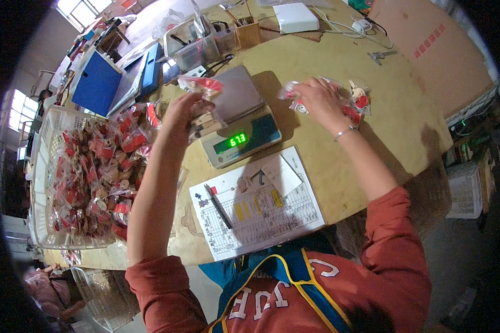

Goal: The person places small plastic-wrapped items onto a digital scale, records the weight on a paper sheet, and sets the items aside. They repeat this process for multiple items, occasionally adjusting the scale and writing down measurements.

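My left hand (181,114) sits a little left of the frame's centre, fingers curled shut around a small clear plastic packet with red contents (201,84) that sticks up above the knuckles; more small pieces seem tucked under the palm, though I cannot tell what they are. The hand hovers at the left edge of a white digital weighing scale with a grey steel platform (240,114), whose green display glows at its front.

My right hand (316,100) is in the upper middle of the frame, to the right of the scale, fingers bent and closed on a second clear packet (290,91) at the left end of a small heap of clear packets with red and white pieces (358,102) lying on the round yellowish wooden table (339,161). A thin silver bracelet (344,132) circles that wrist.

Just below the scale, at centre frame, lies a white printed sheet with a table and yellow marks (261,208), with a dark pen (219,206) resting across its left part and a smaller folded white paper slip (281,173) on its upper edge.

At the left of the frame a white plastic mesh basket (51,125) holds a big pile of the same red-filled packets. At upper left stands a blue box (97,84), and a white flat box (295,18) lies at the top of the table.
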`<state>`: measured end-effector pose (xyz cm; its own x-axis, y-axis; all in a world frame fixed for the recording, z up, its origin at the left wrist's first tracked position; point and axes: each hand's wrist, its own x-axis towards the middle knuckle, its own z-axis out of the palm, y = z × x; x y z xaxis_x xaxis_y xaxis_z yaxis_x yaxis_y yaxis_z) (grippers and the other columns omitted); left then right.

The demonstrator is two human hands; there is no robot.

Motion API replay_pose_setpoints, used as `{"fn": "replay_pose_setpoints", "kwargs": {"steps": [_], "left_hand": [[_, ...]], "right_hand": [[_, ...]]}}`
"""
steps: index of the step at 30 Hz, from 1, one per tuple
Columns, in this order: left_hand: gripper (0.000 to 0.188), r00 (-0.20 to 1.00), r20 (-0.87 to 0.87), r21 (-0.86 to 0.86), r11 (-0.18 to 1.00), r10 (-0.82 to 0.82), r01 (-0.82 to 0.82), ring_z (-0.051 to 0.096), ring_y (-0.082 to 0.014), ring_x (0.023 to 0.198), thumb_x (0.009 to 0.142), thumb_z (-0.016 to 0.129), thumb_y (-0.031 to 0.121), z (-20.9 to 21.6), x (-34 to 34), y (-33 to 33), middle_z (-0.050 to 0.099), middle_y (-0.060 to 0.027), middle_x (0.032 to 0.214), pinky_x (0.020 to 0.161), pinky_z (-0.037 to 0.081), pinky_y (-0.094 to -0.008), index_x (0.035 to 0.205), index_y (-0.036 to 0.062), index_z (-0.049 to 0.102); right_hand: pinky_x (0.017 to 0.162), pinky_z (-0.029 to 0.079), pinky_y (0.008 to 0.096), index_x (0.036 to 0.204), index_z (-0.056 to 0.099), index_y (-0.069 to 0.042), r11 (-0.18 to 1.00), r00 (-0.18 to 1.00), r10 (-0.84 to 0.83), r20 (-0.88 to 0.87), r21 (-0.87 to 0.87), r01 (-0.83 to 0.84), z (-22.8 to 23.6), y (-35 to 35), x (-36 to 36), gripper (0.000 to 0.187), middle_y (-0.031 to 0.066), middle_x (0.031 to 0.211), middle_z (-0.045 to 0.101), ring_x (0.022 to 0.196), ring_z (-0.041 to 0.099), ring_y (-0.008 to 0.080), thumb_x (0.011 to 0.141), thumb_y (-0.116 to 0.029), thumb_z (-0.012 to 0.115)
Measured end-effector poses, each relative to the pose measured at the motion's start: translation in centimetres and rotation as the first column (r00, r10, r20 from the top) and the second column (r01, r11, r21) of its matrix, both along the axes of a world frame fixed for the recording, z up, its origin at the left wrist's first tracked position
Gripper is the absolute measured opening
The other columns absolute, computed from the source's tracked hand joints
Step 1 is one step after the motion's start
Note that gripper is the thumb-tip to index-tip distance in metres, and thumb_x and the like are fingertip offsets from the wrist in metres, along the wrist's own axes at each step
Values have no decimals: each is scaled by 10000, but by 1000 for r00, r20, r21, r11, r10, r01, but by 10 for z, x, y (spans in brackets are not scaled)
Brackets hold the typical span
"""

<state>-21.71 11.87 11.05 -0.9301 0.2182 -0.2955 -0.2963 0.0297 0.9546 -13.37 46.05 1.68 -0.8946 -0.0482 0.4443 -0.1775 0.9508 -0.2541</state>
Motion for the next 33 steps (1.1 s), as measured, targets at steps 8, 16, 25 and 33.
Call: {"fn": "replay_pose_setpoints", "kwargs": {"steps": [8, 16, 25, 33], "left_hand": [[340, 918, 393, 178, 975, 54, -134, 740, -245, 832, 953, 687, 338, -24, 16, -1, 765, -91, 984, 783, 647, -408, 1174, 81, 715], [415, 958, 181, 212, 943, 222, -258, 731, -252, 913, 938, 619, 198, -7, 67, -121, 747, -151, 1025, 861, 612, -397, 1283, -30, 650], [273, 900, 257, 450, 781, 352, -434, 762, -291, 927, 966, 571, 195, -2, 101, -211, 767, -142, 1028, 861, 646, -438, 1110, -6, 686], [258, 923, 265, 495, 782, 279, -379, 760, -281, 983, 963, 574, 178, 1, 106, -217, 777, -142, 1052, 919, 632, -448, 1084, -10, 703]], "right_hand": [[1174, 330, 504, 1432, 592, -148, 985, 986, -169, -10, 44, 169, 8, 52, 43, 607, 158, 1461, 553, 1395, 470, 359, 887, -342, 772], [1129, 402, 471, 1404, 604, -113, 980, 978, 148, -147, -111, -165, 42, -14, 16, 548, 154, 1438, 584, 1343, 533, 348, 897, -242, 771], [1121, 408, 481, 1356, 642, -134, 947, 943, 287, -167, -96, -306, 59, -107, -19, 483, 144, 1427, 595, 1305, 560, 348, 902, -254, 755], [1054, 469, 474, 1293, 668, -117, 905, 910, 386, -153, -126, -405, 59, -151, -48, 395, 125, 1327, 634, 1222, 611, 339, 913, -219, 710]]}}
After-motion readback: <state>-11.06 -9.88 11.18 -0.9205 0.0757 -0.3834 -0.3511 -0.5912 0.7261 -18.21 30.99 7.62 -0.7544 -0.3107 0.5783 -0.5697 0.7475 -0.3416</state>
